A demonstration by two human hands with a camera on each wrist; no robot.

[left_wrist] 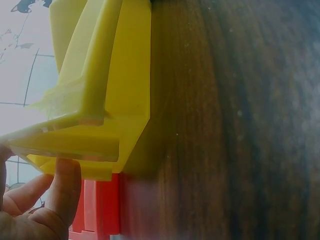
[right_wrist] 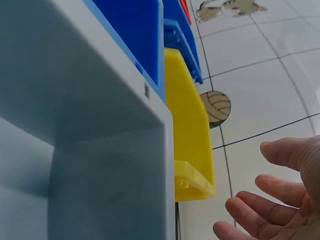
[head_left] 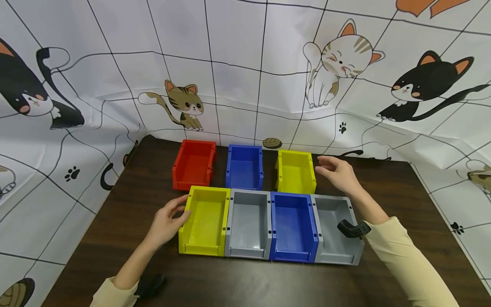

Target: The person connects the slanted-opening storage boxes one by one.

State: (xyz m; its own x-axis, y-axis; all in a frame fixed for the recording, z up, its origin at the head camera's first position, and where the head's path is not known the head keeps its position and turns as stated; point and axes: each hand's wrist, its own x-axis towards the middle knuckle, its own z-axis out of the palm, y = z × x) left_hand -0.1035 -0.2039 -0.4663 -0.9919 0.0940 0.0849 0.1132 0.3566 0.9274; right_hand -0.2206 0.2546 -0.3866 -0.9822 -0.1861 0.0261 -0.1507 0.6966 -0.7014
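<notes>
In the head view, my left hand (head_left: 166, 224) grips the left rim of the front yellow bin (head_left: 203, 251). Its fingers and thumb bend around the edge of that bin's side wall (left_wrist: 95, 65) in the left wrist view. To the right, a grey bin (head_left: 249, 253), a blue bin (head_left: 293, 256) and a second grey bin (head_left: 337, 259) stand against it in one row. My right hand (head_left: 339, 172) hovers beside the back yellow bin (head_left: 295, 170), apart from it. Loosely bent fingers (right_wrist: 272, 212) hold nothing there.
Behind the row stand a red bin (head_left: 193, 166) and a blue bin (head_left: 245, 166), spaced apart. All rest on a dark wooden table (head_left: 238, 285). A white cloth (head_left: 238, 85) with cartoon cats hangs at the back and sides. Black wrist straps show at both cuffs.
</notes>
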